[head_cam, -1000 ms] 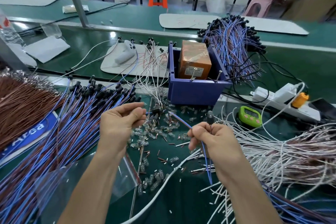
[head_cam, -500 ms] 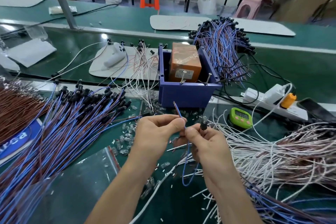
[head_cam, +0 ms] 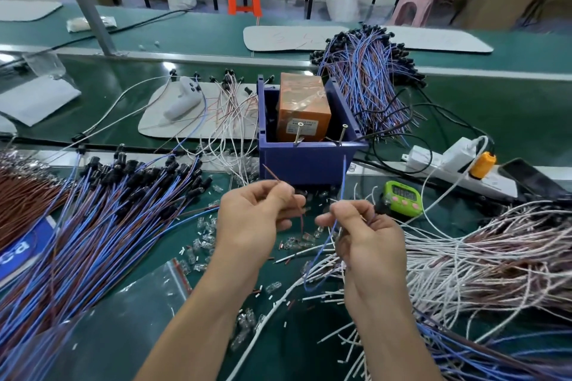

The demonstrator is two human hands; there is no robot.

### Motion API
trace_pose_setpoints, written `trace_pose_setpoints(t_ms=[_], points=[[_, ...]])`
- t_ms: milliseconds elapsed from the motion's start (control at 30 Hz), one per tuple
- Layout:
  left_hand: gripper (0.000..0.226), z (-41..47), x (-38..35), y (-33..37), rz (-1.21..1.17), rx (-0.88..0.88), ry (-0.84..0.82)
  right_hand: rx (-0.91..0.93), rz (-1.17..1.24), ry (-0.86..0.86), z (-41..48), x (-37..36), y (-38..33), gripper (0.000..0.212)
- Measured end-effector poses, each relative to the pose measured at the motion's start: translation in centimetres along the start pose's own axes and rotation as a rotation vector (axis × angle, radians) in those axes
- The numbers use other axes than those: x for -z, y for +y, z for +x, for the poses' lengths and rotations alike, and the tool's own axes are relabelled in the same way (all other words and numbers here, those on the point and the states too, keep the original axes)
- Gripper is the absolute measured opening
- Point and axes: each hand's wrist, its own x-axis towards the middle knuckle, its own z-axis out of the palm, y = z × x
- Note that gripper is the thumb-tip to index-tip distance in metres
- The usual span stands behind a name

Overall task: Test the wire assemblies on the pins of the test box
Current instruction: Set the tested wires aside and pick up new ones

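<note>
Blue-and-brown wire assemblies [head_cam: 108, 210] lie heaped on the green table [head_cam: 495, 108] at nine o'clock of the hands, too many to count. The left hand [head_cam: 253, 219] pinches one brown lead [head_cam: 271, 174] between thumb and forefinger, its tip pointing to eleven o'clock. At twelve o'clock stands one blue test box [head_cam: 306, 161] with two upright pins [head_cam: 297, 133] on its near rim, neither touched by a lead. The right hand [head_cam: 368, 235] pinches one blue lead [head_cam: 343, 179], tip up and just below the right pin — each grip is closed on wire. The assembly in hand looks light, limp and a little springy. I judge it best held close to the bare ends, where a tip can be steered — further back it would flop. At three o'clock sit one green timer [head_cam: 402, 195] and a tangle of white wires [head_cam: 495, 241].
</note>
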Motion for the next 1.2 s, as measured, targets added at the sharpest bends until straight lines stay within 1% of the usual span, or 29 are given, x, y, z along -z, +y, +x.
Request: trace_pose_setpoints(t_ms=[100,167,200,300,400,567,700,800,967,1200], points=[[0.018,0.9,-0.4,0.5,-0.113,0.041,-0.003,-0.029,0.033,0.074,1.0,0.5,-0.8,0.027],[0.022,1.6,-0.6,0.6,-0.131,0.053,0.039,-0.064,0.062,0.116,1.6,0.6,-1.2,0.032],[0.025,2.0,-0.6,0.6,-0.107,0.053,0.075,-0.08,0.072,0.138,2.0,0.6,-1.3,0.031],[0.032,2.9,-1.1,0.3,0.008,0.031,0.168,-0.123,0.092,0.172,3.3,0.2,-1.5,0.02],[0.035,3.4,-1.5,0.2,0.081,0.02,0.223,-0.148,0.093,0.175,4.7,-0.6,-1.4,0.016],[0.024,4.1,-1.9,-0.1,0.104,-0.009,0.252,-0.19,0.066,0.162,6.2,-1.7,-0.9,0.016],[0.029,4.2,-1.9,-0.2,0.093,-0.051,0.268,-0.217,0.05,0.133,6.5,-2.0,-0.4,0.019],[0.03,4.3,-1.7,-0.3,0.081,-0.049,0.284,-0.209,0.043,0.122,6.5,-2.1,-0.3,0.019],[0.026,4.4,-1.7,-0.2,0.087,-0.03,0.302,-0.194,0.02,0.11,6.4,-1.9,-0.2,0.025],[0.024,4.3,-1.7,-0.3,0.107,-0.04,0.284,-0.188,0.02,0.1,6.0,-1.8,-0.4,0.023]])
